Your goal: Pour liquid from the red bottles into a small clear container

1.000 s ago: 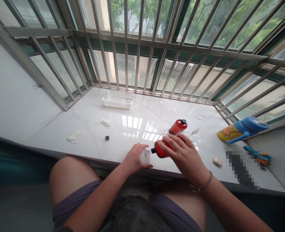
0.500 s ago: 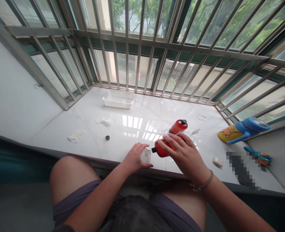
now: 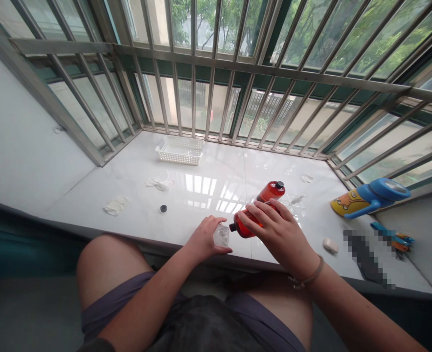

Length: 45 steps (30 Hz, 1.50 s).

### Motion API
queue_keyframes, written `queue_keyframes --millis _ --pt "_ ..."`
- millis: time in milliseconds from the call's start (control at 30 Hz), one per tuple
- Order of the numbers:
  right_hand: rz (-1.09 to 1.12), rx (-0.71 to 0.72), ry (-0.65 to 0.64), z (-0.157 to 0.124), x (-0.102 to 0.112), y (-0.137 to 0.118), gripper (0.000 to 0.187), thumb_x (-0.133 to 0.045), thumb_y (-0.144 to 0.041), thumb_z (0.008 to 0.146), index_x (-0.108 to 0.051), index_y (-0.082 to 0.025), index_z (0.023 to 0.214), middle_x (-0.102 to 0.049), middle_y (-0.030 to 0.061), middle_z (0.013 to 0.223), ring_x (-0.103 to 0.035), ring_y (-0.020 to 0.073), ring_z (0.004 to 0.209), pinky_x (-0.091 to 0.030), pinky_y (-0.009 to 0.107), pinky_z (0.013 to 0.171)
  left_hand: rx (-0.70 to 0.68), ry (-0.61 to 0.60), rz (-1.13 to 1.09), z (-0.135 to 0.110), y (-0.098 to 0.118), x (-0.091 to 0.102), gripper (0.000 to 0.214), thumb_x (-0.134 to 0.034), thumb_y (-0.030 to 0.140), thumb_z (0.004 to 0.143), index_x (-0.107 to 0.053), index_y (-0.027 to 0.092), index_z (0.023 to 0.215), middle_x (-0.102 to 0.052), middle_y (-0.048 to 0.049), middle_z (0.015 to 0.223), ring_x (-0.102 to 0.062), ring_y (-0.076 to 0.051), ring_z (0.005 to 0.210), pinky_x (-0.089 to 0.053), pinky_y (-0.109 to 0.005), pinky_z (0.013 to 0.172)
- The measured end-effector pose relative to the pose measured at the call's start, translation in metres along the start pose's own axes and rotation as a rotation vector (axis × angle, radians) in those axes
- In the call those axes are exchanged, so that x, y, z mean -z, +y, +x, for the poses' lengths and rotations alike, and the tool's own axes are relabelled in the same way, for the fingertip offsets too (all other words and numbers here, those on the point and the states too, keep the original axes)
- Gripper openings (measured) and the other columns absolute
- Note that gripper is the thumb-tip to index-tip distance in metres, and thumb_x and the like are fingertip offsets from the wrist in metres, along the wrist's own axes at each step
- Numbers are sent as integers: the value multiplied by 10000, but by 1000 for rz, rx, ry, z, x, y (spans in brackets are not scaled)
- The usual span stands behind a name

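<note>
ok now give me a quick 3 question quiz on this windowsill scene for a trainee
1. Which hand is on the nearer red bottle?
2. True or false: the white basket sits closer to the window bars than the small black cap does.
3. What does the left hand hold: a) a small clear piece, b) the black cap, c) the white basket?

Key: 1 right hand; 2 true; 3 a

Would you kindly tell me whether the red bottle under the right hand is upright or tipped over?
Tipped: the red bottle lies sideways under the right hand, its black cap pointing at the left hand.
</note>
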State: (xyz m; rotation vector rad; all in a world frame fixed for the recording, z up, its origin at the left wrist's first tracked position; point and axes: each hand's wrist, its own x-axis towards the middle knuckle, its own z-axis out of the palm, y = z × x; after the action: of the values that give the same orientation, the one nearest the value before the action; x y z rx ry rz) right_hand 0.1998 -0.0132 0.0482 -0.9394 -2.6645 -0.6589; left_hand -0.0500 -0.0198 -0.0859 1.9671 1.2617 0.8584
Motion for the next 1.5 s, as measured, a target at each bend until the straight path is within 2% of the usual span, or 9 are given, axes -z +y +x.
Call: queue_keyframes --millis 567,900,1500 --pt "-15 55 7 8 3 0 389 -602 -108 1034 -639 -261 1390 -738 68 1371 -630 290 1285 -380 516 1182 26 -19 8 1 3 3 939 -1062 316 591 -586 266 1399 -673 -69 1230 -635 -321 1163 -548 -496 1049" --pt "15 65 -16 13 6 1 456 -621 -59 995 -637 -273 1398 -725 81 1385 -637 301 1294 -400 520 1164 29 -12 -21 0 3 4 940 -1057 311 592 -591 292 1408 -673 -60 1246 -638 -333 1197 -547 -503 1064" --pt "-16 96 -15 19 2 -1 450 -620 -57 997 -639 -276 1390 -730 72 1376 -641 295 1275 -388 534 1187 18 2 -64 0 1 3 941 -1067 302 576 -599 287 1393 -673 -69 1245 -653 -329 1181 -544 -514 1086"
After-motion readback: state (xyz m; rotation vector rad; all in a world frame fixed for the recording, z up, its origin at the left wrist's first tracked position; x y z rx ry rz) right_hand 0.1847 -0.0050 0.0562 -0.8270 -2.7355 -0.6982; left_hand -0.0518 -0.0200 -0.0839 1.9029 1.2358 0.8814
